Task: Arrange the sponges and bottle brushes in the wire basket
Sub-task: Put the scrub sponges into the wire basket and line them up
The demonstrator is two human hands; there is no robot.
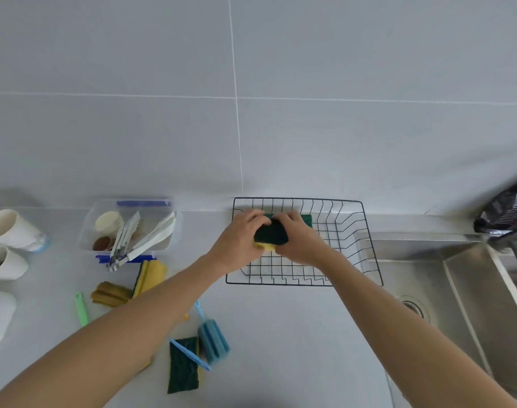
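A black wire basket (351,225) stands on the counter against the wall. Over its left half, my left hand (239,237) and my right hand (301,240) together hold a green-and-yellow sponge (271,234). Behind it another green sponge (306,219) lies in the basket. On the counter at the left lie a yellow-and-green sponge (149,275), an olive-brown sponge (111,293), a green-handled brush (81,309), a blue sponge-headed bottle brush (213,340) and a dark green sponge (183,366) with a blue handle across it.
A clear plastic box (88,231) with tongs and small cups sits left of the basket. White cups (10,231) stand at the far left. A steel sink (445,278) lies to the right, with a dark bag (507,213) above its far corner.
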